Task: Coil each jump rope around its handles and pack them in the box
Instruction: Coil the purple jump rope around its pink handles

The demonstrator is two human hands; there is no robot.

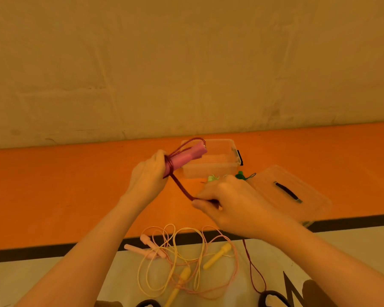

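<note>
Pink handles (185,157) gripped in left hand (147,176), maroon rope (180,186) coiled round them, raised in front of clear box (217,165) on orange counter (64,185). Rope strand pinched in right hand (233,202). Lid (290,193) right of box. Yellow rope (186,251) and pale pink rope (220,284) tangled below.

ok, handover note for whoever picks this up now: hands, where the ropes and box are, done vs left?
Left hand grips the pink handles, a few dark red turns wound on them.
Right hand pinches the red rope, taut between the hands; its tail hangs to the floor.
Clear box is open on the orange surface, lid beside it.
Light pink rope and yellow rope lie tangled and uncoiled on the floor.
Left: finish this coil, box it, then do the others.
</note>
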